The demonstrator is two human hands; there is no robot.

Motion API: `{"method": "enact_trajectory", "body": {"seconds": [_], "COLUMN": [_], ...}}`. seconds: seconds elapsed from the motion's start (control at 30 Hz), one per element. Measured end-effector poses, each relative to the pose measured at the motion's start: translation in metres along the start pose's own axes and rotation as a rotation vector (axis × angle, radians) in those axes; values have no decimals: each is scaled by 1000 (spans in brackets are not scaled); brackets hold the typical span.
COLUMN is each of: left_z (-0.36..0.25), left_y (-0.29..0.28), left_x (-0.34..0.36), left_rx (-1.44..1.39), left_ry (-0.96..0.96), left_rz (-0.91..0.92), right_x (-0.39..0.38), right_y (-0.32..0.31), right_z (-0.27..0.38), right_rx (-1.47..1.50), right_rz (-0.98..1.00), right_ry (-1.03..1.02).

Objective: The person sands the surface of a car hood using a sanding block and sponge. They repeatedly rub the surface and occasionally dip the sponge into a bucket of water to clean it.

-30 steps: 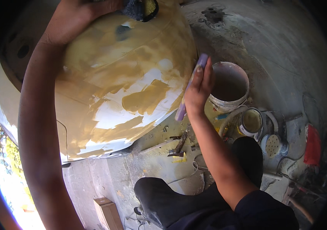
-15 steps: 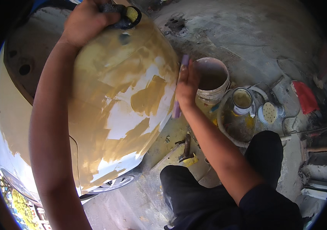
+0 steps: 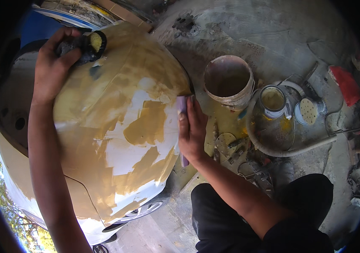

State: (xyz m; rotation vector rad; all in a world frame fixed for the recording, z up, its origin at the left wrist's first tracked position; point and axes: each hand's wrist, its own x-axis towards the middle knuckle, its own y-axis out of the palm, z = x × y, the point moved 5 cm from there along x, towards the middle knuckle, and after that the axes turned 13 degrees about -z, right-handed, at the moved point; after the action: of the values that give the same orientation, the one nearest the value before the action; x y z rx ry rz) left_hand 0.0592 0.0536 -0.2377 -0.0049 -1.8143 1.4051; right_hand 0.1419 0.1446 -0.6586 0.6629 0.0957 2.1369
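My left hand (image 3: pixel 51 69) is closed on a black pad with a yellow face (image 3: pixel 96 44), resting high on the curved car body panel (image 3: pixel 87 160). The panel carries patchy tan and brown coating over white. My right hand (image 3: pixel 192 135) grips a long lavender block (image 3: pixel 182 103), held lengthwise against the panel's right edge. A dark opening lies left of my left forearm, and part of a wheel shows under the panel's lower edge.
On the stained floor right of the car are a bucket (image 3: pixel 230 101), an open can (image 3: pixel 275 111), a perforated round pad tool (image 3: pixel 308 114), a curved hose (image 3: pixel 268 149), a red cloth (image 3: pixel 344 84) and scattered tools. My dark-clothed knees (image 3: pixel 304 194) are at the bottom.
The view has shifted, bringing more of the area behind the car into sight. My right hand has moved down along the panel edge with the block. Both hands keep their holds.
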Motion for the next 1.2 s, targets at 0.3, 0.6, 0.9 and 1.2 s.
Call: {"method": "enact_trajectory", "body": {"seconds": [0.3,0.6,0.9,1.2], "left_z": [-14,-12,-4,-7], "left_y": [3,1,1,3], "left_x": [-1,-2,0,1], "left_rx": [13,94,71,61], "left_ry": [155,131,-29,56], "left_rz": [179,182,138,161], "right_x": [29,47,19,34], "right_y": [17,29,19,8], "right_z": [-28,-39,-36,-19], "right_rx": [43,214,2,-39], "right_rz": [6,61,-139,-259], "right_ry": [125,336,150,-82]}}
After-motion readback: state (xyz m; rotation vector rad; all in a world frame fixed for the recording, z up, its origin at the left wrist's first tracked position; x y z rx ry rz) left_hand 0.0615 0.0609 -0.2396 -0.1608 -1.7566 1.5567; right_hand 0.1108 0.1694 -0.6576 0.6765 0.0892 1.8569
